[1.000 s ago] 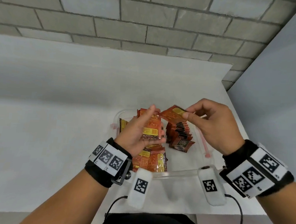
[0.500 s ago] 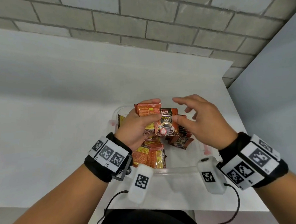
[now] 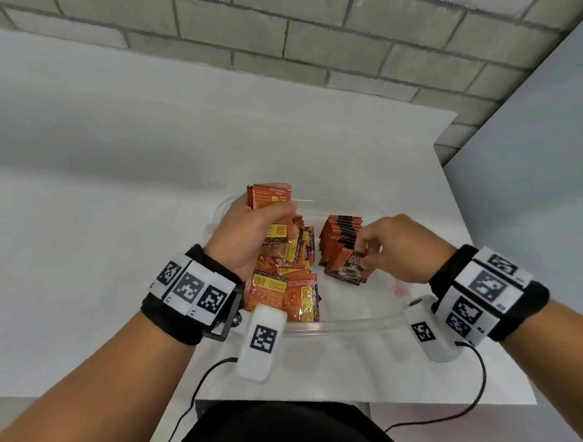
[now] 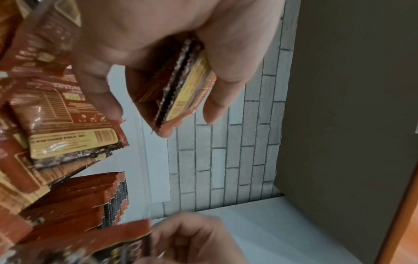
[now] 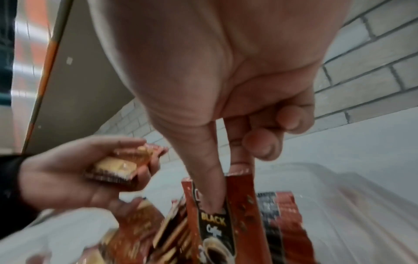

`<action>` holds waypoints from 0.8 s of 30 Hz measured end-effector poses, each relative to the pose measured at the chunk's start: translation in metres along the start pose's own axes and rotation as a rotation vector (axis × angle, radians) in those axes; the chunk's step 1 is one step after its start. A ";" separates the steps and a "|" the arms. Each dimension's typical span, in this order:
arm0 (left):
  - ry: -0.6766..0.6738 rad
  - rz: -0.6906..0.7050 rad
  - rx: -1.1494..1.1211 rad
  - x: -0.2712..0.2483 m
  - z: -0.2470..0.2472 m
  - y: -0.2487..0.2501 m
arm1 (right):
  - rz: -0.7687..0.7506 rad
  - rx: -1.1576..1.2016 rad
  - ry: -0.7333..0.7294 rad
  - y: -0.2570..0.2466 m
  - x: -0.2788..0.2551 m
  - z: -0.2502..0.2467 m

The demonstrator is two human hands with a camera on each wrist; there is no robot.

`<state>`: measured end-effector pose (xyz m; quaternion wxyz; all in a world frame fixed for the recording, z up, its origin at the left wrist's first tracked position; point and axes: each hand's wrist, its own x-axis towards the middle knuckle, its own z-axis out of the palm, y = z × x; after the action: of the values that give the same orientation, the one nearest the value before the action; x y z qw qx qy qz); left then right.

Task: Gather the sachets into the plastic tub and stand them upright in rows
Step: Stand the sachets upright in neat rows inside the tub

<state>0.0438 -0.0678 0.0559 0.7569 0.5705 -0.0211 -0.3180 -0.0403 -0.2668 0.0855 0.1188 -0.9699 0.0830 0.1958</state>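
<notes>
A: Tub (image 3: 345, 325) sits on the desk (image 3: 111, 244), near its front edge. Clear plastic; sachets inside.

B: Left hand (image 3: 248, 232)?

A: Raised over the tub's left side. Grip clenched round a small stack (image 3: 267, 199) of sachets, thumb on one face, fingers on the other. The stack's top edge stands out above the fist. The left wrist view shows its serrated ends (image 4: 178, 85) poking out between thumb and fingers.

B: And the right hand (image 3: 397, 248)?

A: Low in the tub, right of centre. Grip pinching one sachet (image 3: 347, 265) by its top edge. The right wrist view shows the thumb (image 5: 203, 169) pressed on the printed front, "BLACK Coffee" readable, fingers behind.

B: Where does that sachet sit?

A: At the near end of the row (image 3: 340, 234), touching it, leaning slightly toward the person. The row itself stands upright, running away toward the tub's far wall.

B: The rest?

A: A loose pile (image 3: 286, 289) lies flat and jumbled under the left hand, in the tub's left half. It lies just beside the row; whether the two touch cannot be told.
</notes>
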 end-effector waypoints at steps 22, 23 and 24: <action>-0.011 -0.039 -0.043 -0.001 0.002 0.003 | 0.013 -0.564 -0.167 -0.015 0.033 0.017; -0.013 -0.039 -0.044 -0.001 0.002 0.002 | 0.010 -0.565 -0.171 -0.015 0.033 0.017; -0.012 -0.040 -0.045 0.000 0.001 0.003 | 0.004 -0.569 -0.178 -0.016 0.033 0.017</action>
<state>0.0442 -0.0682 0.0587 0.7631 0.5517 -0.0070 -0.3367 -0.0136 -0.2509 0.0600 -0.1516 -0.9430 0.0161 0.2958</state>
